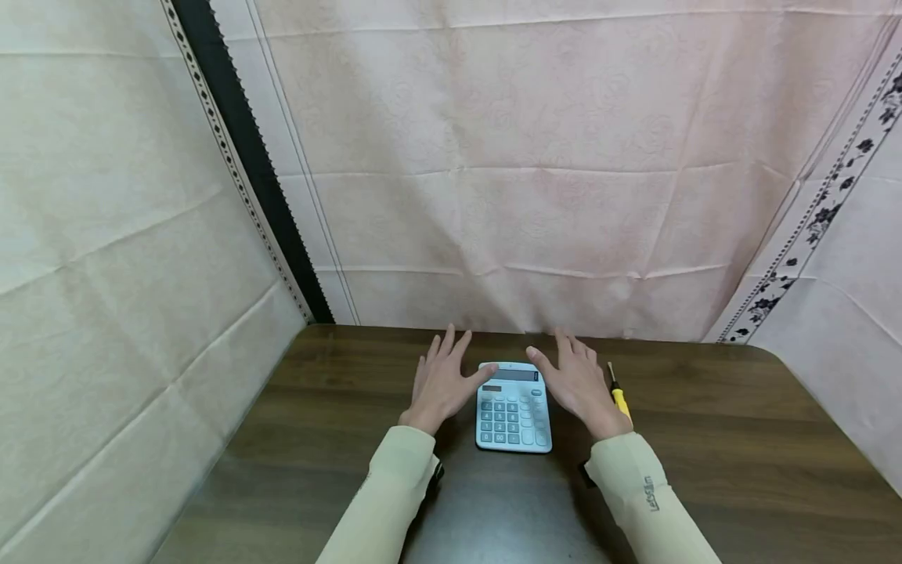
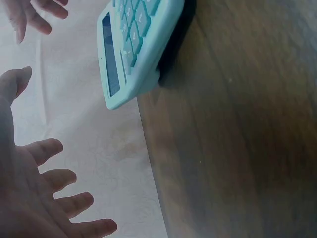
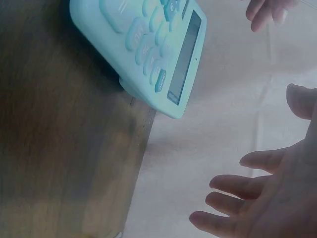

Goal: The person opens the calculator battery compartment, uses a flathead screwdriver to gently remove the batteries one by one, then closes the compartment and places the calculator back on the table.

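Calculator [image 1: 520, 409] on table [image 1: 705, 446], between left hand [image 1: 440, 385] at its ten o'clock and right hand [image 1: 581, 388] at two; both hands' fingers spread, gripping nothing. Probably light, stiff, slightly slick; best held by side edges, nine and three o'clock.

The person wears long pale cream sleeves [image 1: 380, 501], with dark lettering [image 1: 651, 493] on the right one and a black piece [image 1: 438, 472] beside each cuff [image 1: 410, 445].
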### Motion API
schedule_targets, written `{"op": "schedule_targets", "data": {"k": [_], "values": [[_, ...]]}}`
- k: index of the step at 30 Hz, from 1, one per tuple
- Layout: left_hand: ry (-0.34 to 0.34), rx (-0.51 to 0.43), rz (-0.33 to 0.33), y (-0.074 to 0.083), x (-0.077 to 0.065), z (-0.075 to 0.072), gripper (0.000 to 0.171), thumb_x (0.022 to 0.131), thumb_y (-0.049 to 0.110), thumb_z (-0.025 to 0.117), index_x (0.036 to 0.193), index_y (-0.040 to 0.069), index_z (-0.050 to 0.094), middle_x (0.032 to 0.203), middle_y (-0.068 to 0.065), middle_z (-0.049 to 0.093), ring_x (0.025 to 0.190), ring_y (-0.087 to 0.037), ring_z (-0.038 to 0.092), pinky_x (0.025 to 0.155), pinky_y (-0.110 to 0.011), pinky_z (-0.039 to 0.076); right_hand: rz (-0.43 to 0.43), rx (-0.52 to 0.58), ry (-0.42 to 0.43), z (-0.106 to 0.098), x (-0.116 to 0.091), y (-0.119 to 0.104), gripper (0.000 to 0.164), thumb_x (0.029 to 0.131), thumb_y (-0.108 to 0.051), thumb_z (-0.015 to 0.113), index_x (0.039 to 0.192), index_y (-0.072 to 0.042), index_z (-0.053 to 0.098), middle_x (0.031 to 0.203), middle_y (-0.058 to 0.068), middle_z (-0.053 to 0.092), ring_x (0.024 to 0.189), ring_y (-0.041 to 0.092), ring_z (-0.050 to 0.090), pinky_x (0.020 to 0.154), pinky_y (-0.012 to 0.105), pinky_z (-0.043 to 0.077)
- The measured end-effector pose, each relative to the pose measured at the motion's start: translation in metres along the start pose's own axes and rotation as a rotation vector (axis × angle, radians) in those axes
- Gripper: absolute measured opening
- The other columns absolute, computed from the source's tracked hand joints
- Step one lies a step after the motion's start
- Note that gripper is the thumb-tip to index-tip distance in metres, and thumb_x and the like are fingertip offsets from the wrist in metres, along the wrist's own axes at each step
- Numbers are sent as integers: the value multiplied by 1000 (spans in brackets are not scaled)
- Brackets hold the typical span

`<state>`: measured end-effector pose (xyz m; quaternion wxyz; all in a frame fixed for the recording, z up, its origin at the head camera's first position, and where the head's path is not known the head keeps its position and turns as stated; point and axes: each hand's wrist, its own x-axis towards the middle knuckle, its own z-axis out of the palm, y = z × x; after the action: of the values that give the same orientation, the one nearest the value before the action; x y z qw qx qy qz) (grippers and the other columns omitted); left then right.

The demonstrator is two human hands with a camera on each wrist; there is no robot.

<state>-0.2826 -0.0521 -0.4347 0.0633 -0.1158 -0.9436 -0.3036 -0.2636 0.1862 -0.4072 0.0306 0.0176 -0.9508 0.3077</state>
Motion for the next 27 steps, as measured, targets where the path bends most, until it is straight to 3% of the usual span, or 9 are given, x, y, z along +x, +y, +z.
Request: {"op": "schedule_targets", "data": {"k": [11, 17, 25, 27], "values": [[-19, -109, -66, 3, -12, 4, 85, 98, 57, 69, 166, 16, 39, 175, -13, 20, 157, -42, 26, 117, -66, 34, 103, 126, -82, 0, -8, -2, 101, 105, -72, 40, 169, 0, 11, 172, 31, 11, 157, 53, 12, 120, 72, 19], [-21, -175, -96, 5, -16, 9, 84, 97, 50, 74, 165, 14, 40, 174, -16, 24, 154, -45, 32, 117, -66, 35, 148, 173, -100, 3, -11, 1, 102, 105, -72, 40, 168, 2, 13, 171, 32, 13, 157, 51, 14, 121, 70, 18], [-19, -254, -127, 8, -21, 15, 82, 98, 43, 75, 164, 9, 41, 170, -20, 32, 153, -43, 35, 119, -65, 33, 191, 232, -81, 7, -15, 7, 99, 106, -69, 44, 166, 5, 17, 168, 34, 23, 152, 52, 28, 118, 69, 28], [-24, -294, -145, 8, -22, 18, 81, 98, 42, 74, 164, 8, 41, 169, -20, 35, 153, -43, 35, 119, -64, 32, 207, 259, -86, 8, -17, 9, 98, 106, -68, 45, 166, 5, 18, 166, 35, 26, 146, 52, 39, 114, 68, 37]]}}
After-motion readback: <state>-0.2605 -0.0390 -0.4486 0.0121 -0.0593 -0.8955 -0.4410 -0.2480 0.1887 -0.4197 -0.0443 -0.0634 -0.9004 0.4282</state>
